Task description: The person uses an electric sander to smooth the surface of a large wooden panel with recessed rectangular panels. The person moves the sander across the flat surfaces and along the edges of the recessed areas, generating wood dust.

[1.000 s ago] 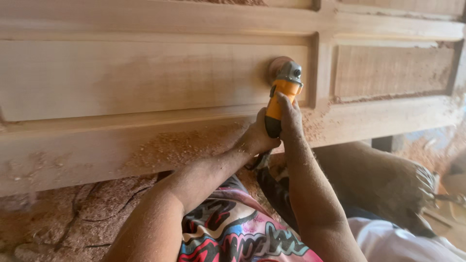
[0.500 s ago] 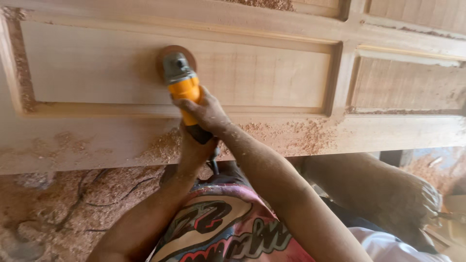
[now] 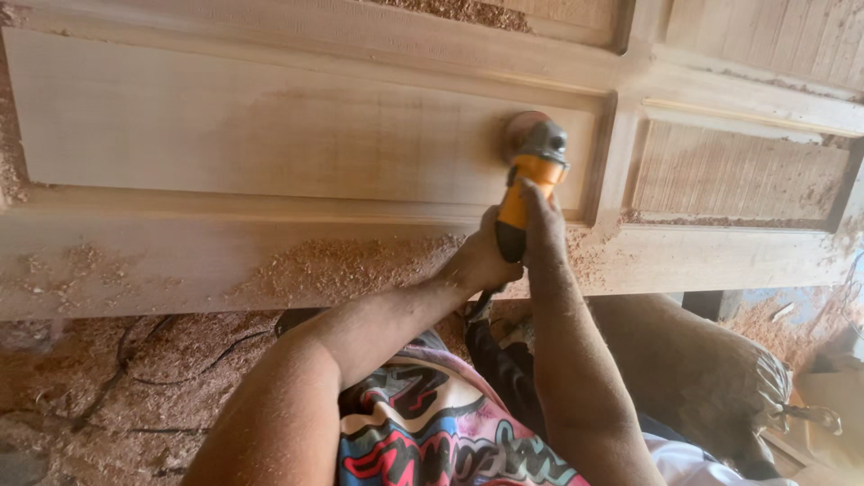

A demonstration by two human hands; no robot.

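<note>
A yellow and grey angle grinder [image 3: 529, 175] with a round sanding disc rests on the right end of the long raised panel of a pale wooden door [image 3: 270, 135] lying flat. My right hand [image 3: 541, 216] wraps the yellow body from the right. My left hand [image 3: 479, 261] grips the dark rear handle just below it. Both forearms are dusted with sawdust. The disc touches the wood near the upright rail between the long panel and a smaller rough panel [image 3: 733, 175].
Heaps of sawdust [image 3: 351, 265] lie on the door's lower rail and on the ground [image 3: 108, 378] below. A filled brown sack [image 3: 702, 369] sits at the lower right under the door. The grinder's cord hangs under my hands.
The grinder slid from the panel's right end to its left part and has come back to the right end. Both hands stayed on the tool.
</note>
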